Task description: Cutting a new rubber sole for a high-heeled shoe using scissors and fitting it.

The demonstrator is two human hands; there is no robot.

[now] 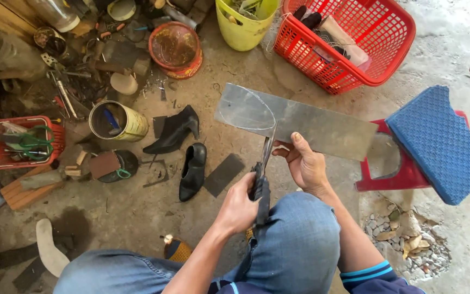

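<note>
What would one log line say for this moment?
left hand: grips black-handled shears | right hand: holds flat grey sheet | blades: on sheet edge

Shoes [183, 149] lie left of the sheet [300, 122], basket [354, 41] behind it.

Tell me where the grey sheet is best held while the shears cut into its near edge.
Probably where the right hand grips now: the near long edge of the grey sheet, just right of the shears, coming from below. The sheet is long and flat, so a hold beside the cut steadies it, and it stays clear of the blades worked by the left hand.
</note>
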